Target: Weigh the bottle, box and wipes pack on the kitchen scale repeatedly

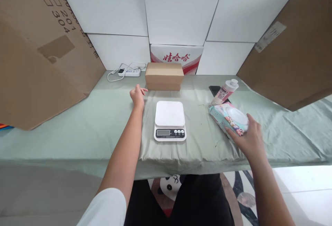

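Right hand (250, 136) is closed over the wipes pack (228, 117), steadying it; left hand (137, 96) is rested loosely open on the surface (77, 129), beside the cardboard box (164, 76); the scale (170, 120) lies between.

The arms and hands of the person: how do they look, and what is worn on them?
Both forearms are bare, with no gloves, watch, rings or bracelets visible on the left hand or the right hand. The left arm shows a short white sleeve at the upper arm. The right arm leaves the picture before any sleeve appears.
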Demonstrator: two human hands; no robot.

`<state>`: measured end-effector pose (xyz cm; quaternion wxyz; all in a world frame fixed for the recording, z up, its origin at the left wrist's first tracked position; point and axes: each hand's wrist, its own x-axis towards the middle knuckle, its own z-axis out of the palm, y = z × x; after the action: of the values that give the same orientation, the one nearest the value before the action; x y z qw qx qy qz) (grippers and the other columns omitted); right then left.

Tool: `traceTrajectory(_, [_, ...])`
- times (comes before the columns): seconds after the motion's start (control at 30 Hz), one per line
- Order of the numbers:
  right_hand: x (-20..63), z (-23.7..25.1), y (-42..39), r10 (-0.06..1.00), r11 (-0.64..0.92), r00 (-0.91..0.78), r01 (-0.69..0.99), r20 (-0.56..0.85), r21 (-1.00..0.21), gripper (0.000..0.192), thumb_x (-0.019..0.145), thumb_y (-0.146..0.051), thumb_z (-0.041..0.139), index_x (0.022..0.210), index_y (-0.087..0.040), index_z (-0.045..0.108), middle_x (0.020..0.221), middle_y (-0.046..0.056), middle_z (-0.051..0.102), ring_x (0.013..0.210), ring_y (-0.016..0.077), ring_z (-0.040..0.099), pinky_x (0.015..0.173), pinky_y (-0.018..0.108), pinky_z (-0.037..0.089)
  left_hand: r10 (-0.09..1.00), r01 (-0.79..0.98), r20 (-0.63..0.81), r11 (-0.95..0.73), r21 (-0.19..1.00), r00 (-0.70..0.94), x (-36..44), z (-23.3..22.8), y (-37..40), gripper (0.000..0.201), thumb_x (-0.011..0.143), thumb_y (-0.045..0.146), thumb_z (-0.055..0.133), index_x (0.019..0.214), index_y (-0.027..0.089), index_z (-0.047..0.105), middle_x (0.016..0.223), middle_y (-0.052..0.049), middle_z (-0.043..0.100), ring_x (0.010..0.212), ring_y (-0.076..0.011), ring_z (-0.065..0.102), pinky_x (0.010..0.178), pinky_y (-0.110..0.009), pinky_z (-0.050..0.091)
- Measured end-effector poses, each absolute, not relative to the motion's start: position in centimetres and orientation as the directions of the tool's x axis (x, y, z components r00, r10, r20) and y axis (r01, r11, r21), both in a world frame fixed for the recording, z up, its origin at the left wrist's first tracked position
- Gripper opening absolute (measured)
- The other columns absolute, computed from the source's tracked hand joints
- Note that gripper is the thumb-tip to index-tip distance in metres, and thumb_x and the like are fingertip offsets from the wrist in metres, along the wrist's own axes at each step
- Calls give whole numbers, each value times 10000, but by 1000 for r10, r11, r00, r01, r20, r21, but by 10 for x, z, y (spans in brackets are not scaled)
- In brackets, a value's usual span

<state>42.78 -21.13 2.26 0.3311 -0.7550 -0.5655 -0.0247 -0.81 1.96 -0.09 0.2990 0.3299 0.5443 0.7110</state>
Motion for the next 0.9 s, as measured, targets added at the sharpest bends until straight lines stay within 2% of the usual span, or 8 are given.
traceTrajectory(0.1, [434, 22, -206, 877, -185, 360, 864, 318, -467, 1198, 672, -787, 734, 1627, -138, 416, 1495, 264, 537, 1468, 487, 473, 1157, 669, 460, 788, -82, 127, -220, 972, -602, -7, 1, 17, 573, 996, 295, 483, 434, 244, 388, 460, -40, 554, 577, -153, 625, 595, -278, 415])
traceTrajectory(0.2, [433, 28, -206, 882, -221, 385, 847, 272, -483, 1125, 711, -706, 758, 1632, -150, 430, 1483, 251, 548, 1358, 462, 574, 1107, 630, 499, 791, -106, 98, -203, 973, -604, -7, 3, 14, 576, 979, 211, 463, 407, 233, 395, 474, -46, 600, 550, -132, 614, 587, -268, 414])
traceTrajectory(0.33, [436, 29, -214, 838, -187, 465, 735, 284, -652, 1052, 666, -646, 837, 1548, -148, 551, 1471, 224, 597, 1267, 436, 625, 1113, 617, 495, 793, -144, 89, -218, 965, -603, -5, 6, 13, 598, 959, 151, 458, 369, 231, 405, 443, -44, 578, 503, -120, 569, 566, -260, 392])
traceTrajectory(0.4, [433, 27, -219, 820, -178, 542, 547, 184, -818, 947, 661, -630, 869, 1475, -211, 623, 1397, 165, 671, 1186, 401, 676, 1071, 604, 534, 795, -153, 90, -225, 962, -600, -4, 7, 13, 610, 959, 136, 465, 359, 229, 411, 423, -38, 551, 492, -121, 557, 557, -257, 379])
traceTrajectory(0.47, [422, 27, -222, 838, -129, 545, 241, 24, -962, 791, 671, -586, 885, 1361, -253, 689, 1234, 102, 753, 1036, 346, 744, 965, 541, 609, 798, -156, 93, -228, 961, -595, -3, 7, 14, 615, 961, 127, 476, 356, 226, 424, 421, -35, 547, 486, -119, 550, 553, -254, 374])
traceTrajectory(0.6, [378, 38, -217, 920, -71, 359, -245, -158, -967, 561, 705, -465, 866, 1206, -247, 739, 1043, 63, 816, 888, 309, 803, 835, 466, 678, 807, -164, 103, -240, 957, -581, -3, 6, 17, 629, 975, 124, 481, 353, 214, 447, 433, -34, 566, 455, -102, 517, 549, -250, 376])
traceTrajectory(0.73, [328, 51, -186, 976, -35, 185, -390, -115, -920, 542, 749, -427, 833, 1251, -251, 731, 1132, 63, 829, 1045, 335, 806, 931, 502, 674, 805, -156, 121, -256, 954, -581, -4, 4, 18, 629, 978, 115, 485, 356, 208, 450, 402, -16, 517, 451, -95, 517, 545, -239, 372])
traceTrajectory(0.9, [295, 48, -125, 996, 88, 50, -298, 77, -950, 591, 737, -426, 861, 1285, -251, 724, 1224, 67, 803, 1134, 323, 769, 974, 467, 643, 812, -153, 128, -257, 954, -569, -4, 6, 17, 610, 961, 94, 472, 363, 210, 434, 384, 2, 480, 459, -95, 523, 566, -228, 388])
